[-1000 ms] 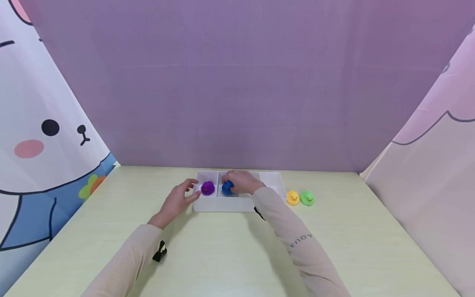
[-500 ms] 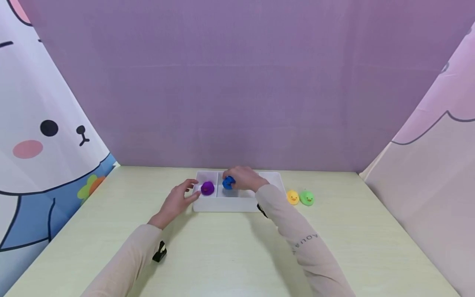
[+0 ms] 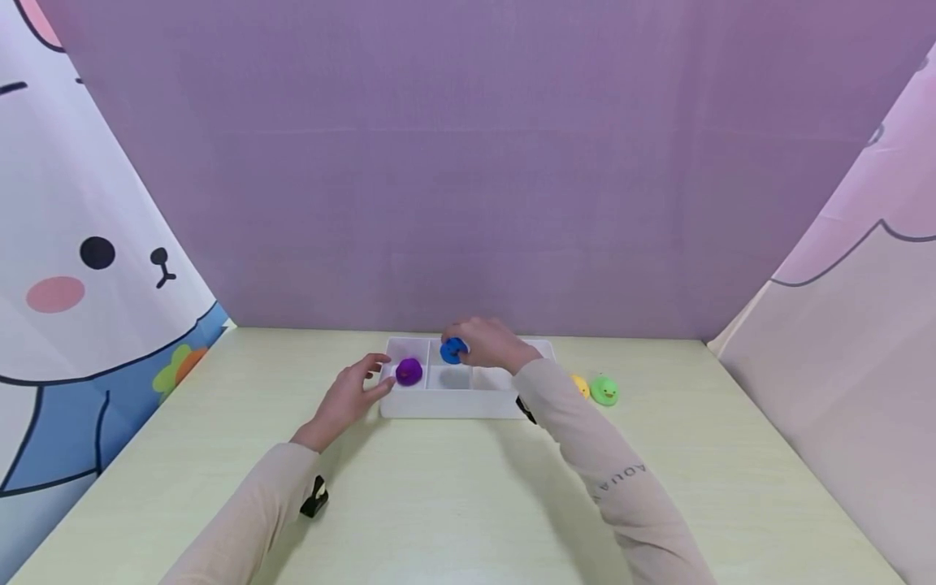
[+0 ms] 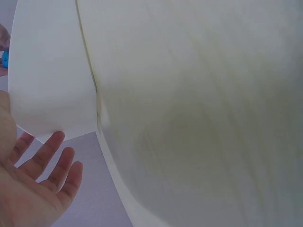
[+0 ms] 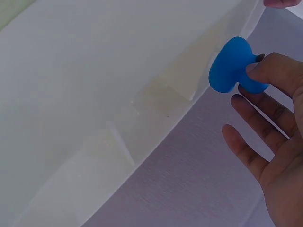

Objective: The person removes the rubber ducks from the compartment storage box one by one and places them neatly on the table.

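A white compartment tray (image 3: 453, 405) lies at the far middle of the pale table (image 3: 468, 504). A purple duck (image 3: 409, 371) sits in its left compartment. My right hand (image 3: 471, 345) pinches a blue duck (image 3: 453, 350) and holds it lifted over the tray's middle section. The right wrist view shows the blue duck (image 5: 234, 66) between my fingertips (image 5: 265, 71), above the tray (image 5: 94, 94). My left hand (image 3: 358, 392) rests with relaxed fingers against the tray's left end. In the left wrist view its palm (image 4: 38, 189) is open beside the tray wall (image 4: 47, 71).
A green duck (image 3: 604, 391) and a yellow duck (image 3: 580, 384), partly hidden by my right forearm, stand on the table right of the tray. A purple backdrop (image 3: 468, 162) closes the far side, and cartoon curtains (image 3: 73, 268) hang at both sides.
My right hand has lifted the blue duck out of the middle compartment, up and slightly back. The left hand and the purple duck have stayed put.
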`<state>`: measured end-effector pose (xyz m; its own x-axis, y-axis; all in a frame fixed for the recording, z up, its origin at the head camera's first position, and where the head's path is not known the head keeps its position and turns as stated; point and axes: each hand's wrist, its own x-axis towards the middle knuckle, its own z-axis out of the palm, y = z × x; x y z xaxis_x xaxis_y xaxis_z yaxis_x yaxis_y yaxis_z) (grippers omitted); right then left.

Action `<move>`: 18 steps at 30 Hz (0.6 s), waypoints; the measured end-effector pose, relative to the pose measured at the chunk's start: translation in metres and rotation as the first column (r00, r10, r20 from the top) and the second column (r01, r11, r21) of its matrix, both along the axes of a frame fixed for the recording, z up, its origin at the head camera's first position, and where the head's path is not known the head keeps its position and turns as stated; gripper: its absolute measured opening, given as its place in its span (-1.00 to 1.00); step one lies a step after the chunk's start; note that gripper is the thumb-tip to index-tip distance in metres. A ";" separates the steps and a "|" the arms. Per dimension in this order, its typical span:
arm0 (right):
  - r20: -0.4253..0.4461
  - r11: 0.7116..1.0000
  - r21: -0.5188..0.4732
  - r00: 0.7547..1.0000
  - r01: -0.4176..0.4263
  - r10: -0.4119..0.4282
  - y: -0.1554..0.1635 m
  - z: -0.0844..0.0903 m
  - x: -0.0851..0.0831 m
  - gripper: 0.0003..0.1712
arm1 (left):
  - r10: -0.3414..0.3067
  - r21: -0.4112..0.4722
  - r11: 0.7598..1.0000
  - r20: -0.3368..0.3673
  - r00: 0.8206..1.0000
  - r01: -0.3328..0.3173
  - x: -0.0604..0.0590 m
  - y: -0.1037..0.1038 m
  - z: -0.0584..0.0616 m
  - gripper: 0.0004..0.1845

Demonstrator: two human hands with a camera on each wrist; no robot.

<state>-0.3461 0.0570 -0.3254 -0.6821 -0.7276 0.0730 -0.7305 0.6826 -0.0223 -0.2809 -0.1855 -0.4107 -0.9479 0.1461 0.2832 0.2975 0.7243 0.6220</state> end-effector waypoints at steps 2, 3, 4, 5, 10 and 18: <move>-0.010 1.000 0.001 1.000 0.000 0.000 0.001 0.002 0.002 -0.66 | 0.000 -0.001 1.000 0.000 1.000 0.000 0.000 -0.001 0.000 -0.54; -0.017 1.000 0.001 1.000 0.000 0.000 0.001 0.002 0.002 -0.66 | -0.001 -0.002 1.000 0.000 1.000 0.001 0.000 -0.001 0.000 -0.54; -0.024 1.000 0.000 1.000 -0.001 0.001 0.002 0.003 0.002 -0.66 | 0.000 -0.003 1.000 0.001 1.000 0.000 0.000 -0.001 0.000 -0.54; -0.030 1.000 -0.003 1.000 -0.001 0.001 0.003 0.003 0.003 -0.66 | -0.001 -0.003 1.000 0.002 1.000 0.001 0.000 -0.001 0.000 -0.54; -0.048 1.000 -0.026 0.999 -0.012 0.011 0.010 0.006 0.005 -0.68 | -0.003 -0.003 1.000 0.003 1.000 0.003 0.001 -0.001 -0.001 -0.53; -0.060 0.999 -0.042 0.998 -0.016 0.013 0.027 0.006 0.005 -0.70 | -0.007 0.003 1.000 0.006 1.000 0.007 0.000 0.000 -0.001 -0.54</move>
<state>-0.3406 0.0843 -0.3197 -0.6650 -0.7329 0.1437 -0.7412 0.6712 -0.0070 -0.2808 -0.1850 -0.4119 -0.9486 0.1518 0.2776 0.2986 0.7201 0.6264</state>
